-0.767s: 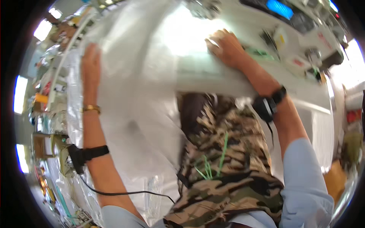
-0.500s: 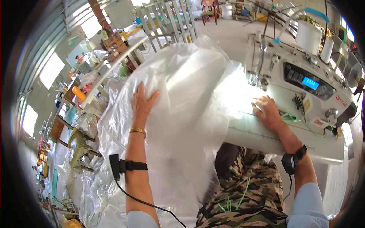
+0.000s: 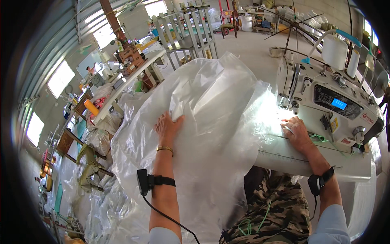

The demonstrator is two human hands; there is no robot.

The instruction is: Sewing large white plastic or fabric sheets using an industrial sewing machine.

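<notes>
A large translucent plastic sheet (image 3: 203, 162) spreads in loose folds from the sewing machine (image 3: 325, 87) across to my left, hanging down beside my lap. My left hand (image 3: 168, 127) rests flat on the sheet, fingers spread and thumb out. At the machine bed (image 3: 300, 160), my right hand (image 3: 297, 133) sits just right of the needle area, with fingers bent and close together. Bright lamp glare washes out its fingertips and the sheet's edge there, so what they hold cannot be made out. The needle itself is lost in the glare.
Green thread (image 3: 319, 138) lies by my right hand. White thread cones (image 3: 334, 51) stand behind the machine. Past the sheet are a grey metal rack (image 3: 187, 36) and a long white table (image 3: 122, 87). Crumpled plastic (image 3: 109, 207) covers the floor at left, near a wooden chair (image 3: 77, 150).
The view has shifted, so everything sits lower and farther right in the picture. My left hand has slid slightly right with the sheet; my right hand stays beside the needle area.
</notes>
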